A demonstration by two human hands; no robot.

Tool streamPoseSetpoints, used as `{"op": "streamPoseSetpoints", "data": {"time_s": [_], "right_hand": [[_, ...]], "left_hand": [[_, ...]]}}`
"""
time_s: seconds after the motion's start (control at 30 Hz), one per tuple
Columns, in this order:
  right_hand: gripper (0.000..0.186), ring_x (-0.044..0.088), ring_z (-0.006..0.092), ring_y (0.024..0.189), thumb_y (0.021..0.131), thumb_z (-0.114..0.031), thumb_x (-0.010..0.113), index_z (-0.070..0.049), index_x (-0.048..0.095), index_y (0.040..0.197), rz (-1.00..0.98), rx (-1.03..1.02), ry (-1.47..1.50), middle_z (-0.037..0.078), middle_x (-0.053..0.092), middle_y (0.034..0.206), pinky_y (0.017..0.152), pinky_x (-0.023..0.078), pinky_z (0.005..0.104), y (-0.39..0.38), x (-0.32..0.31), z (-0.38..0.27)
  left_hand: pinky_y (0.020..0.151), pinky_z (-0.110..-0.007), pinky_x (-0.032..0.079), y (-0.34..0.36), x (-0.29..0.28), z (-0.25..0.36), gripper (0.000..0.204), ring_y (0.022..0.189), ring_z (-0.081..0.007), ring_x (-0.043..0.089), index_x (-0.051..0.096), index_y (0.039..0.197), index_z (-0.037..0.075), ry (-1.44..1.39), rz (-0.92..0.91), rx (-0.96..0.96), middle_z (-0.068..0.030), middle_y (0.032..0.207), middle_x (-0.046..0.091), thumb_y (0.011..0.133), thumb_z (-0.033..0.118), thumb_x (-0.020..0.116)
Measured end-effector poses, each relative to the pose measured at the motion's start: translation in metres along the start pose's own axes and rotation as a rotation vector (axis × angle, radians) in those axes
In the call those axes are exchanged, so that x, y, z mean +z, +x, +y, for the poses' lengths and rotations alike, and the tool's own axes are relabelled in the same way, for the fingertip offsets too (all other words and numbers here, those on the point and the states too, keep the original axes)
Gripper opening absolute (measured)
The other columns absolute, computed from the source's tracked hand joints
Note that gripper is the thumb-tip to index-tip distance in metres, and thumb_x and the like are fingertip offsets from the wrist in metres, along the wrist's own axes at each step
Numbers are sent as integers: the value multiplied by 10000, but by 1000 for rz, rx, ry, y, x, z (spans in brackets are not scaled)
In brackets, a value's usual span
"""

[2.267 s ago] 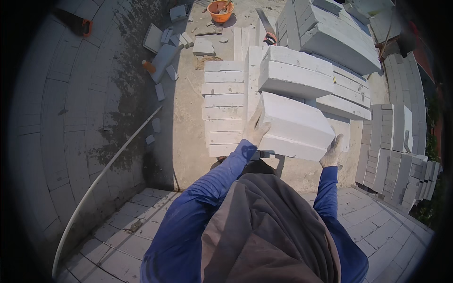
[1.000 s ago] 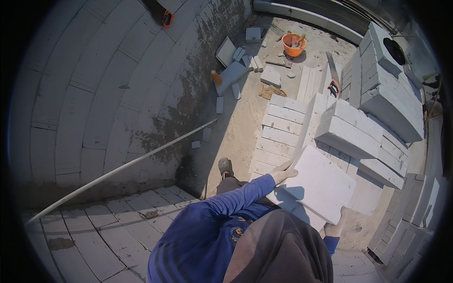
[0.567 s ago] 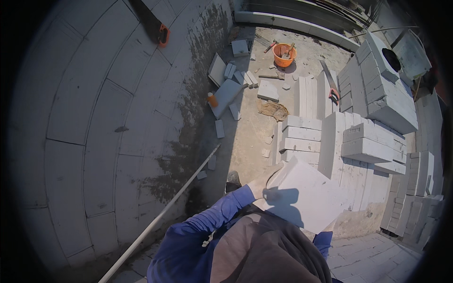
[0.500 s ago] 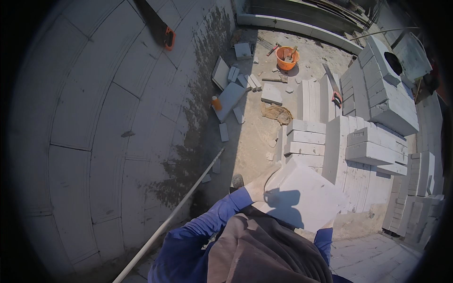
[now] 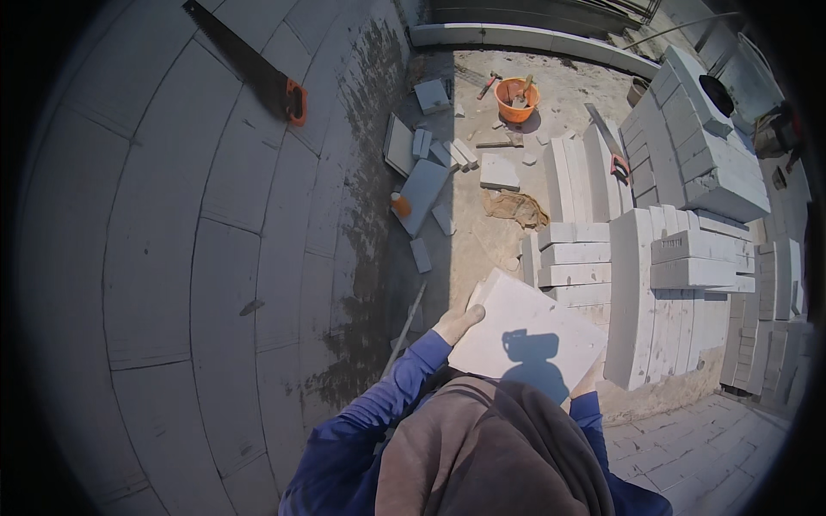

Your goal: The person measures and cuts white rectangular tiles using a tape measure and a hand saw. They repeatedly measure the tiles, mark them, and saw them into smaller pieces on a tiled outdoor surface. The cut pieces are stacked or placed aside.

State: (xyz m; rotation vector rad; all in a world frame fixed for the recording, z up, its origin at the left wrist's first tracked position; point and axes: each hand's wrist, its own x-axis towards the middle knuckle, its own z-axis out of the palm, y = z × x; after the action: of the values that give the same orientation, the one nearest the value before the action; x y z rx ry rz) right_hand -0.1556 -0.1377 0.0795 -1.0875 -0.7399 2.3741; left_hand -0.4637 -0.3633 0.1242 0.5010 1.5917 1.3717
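Observation:
A thick white building block (image 5: pixel 540 325) is held up in front of my body, and a dark shadow falls across its broad face. My left hand (image 5: pixel 461 323) grips its left edge, thumb on top. At the lower right edge my right hand (image 5: pixel 590 383) holds the block too; most of its fingers are hidden beneath or behind it. Right beside the block stands a stack of white blocks (image 5: pixel 578 254), with a long upright block (image 5: pixel 630 301) close by.
Left is a block wall (image 5: pixel 232 284) with a handsaw (image 5: pixel 258 73) across it. A pole (image 5: pixel 404 331) leans near my left arm. Ahead lie loose block pieces (image 5: pixel 423 193), an orange bucket (image 5: pixel 517 99), a hammer (image 5: pixel 489 84) and a crumpled brown sack (image 5: pixel 514 207). Another handsaw (image 5: pixel 613 146) rests on blocks.
The block has shifted slightly left and toward my body, still held by both hands. The view has turned, so the wall saw shows more fully. My left thumb now shows on the block.

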Motion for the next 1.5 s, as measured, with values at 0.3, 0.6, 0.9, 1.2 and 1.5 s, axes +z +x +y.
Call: {"op": "streamPoseSetpoints", "data": {"time_s": [0.3,0.6,0.9,1.2,1.5], "right_hand": [[621,606,281,1332,1087,-472,531,-41,504,1535,-26,-16,-29,125,610,1483,1094,538,440,150,55,-54],[616,606,281,1332,1097,-473,516,-40,503,1535,-138,-55,-205,128,609,1488,1093,542,438,322,147,-131],[705,602,297,1347,1078,-608,472,-90,525,1554,-220,131,-76,114,615,1472,1121,510,402,525,283,-192],[713,595,304,1357,1077,-613,471,-87,525,1556,-178,138,-159,121,607,1484,1130,501,404,625,378,-242],[721,589,311,1367,1075,-617,471,-85,525,1558,-242,209,-233,129,599,1496,1139,492,405,756,466,-259]], "left_hand": [[1149,-384,450,182,-49,63,871,1380,-283,567,316,1666,14,-139,25,42,-209,1541,555,1019,462,688],[1132,-367,466,303,-107,90,822,1375,-262,568,358,1648,-1,-569,153,-33,-185,1547,549,1044,462,668],[1225,-362,353,507,-226,126,981,1494,-269,443,266,1683,-15,-527,122,98,-200,1647,425,998,543,691],[1196,-389,412,615,-306,224,875,1467,-276,492,343,1657,27,-730,69,55,-170,1616,484,1021,531,669],[1114,-397,510,668,-362,245,708,1355,-251,599,468,1568,60,-1099,174,32,-128,1512,582,1046,501,652]]}}
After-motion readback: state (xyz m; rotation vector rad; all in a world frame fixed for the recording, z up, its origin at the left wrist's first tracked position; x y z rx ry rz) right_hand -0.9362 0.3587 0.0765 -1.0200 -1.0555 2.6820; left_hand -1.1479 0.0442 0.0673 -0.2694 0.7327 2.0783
